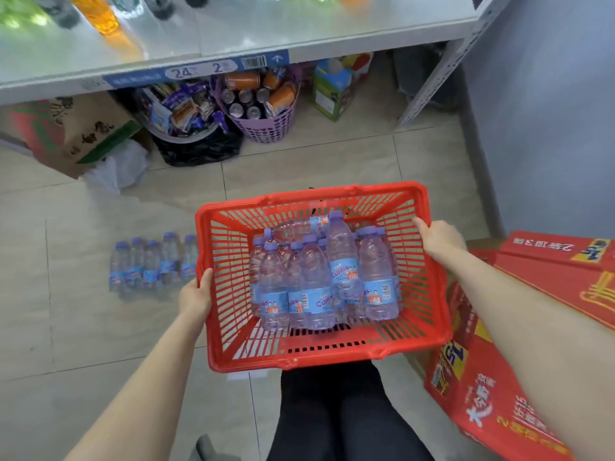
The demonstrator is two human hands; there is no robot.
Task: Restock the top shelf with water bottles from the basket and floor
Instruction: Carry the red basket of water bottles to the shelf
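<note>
A red plastic basket [429,247] is held above the tiled floor, in front of my legs. Inside it stand several clear water bottles [316,284] with purple caps and blue labels; one lies on its side at the back. My left hand [196,294] grips the basket's left rim. My right hand [439,237] grips the right rim. On the floor to the left stands a row of several more water bottles [153,264]. The white shelf [299,31] runs across the top of the view, with blurred drink bottles at its back.
Under the shelf sit a purple basket of cans [266,124], a tub of snack packets [186,111], a cardboard box [83,131] and a green carton [332,91]. Red cartons [545,327] are stacked at the right. A blue-grey wall bounds the right side.
</note>
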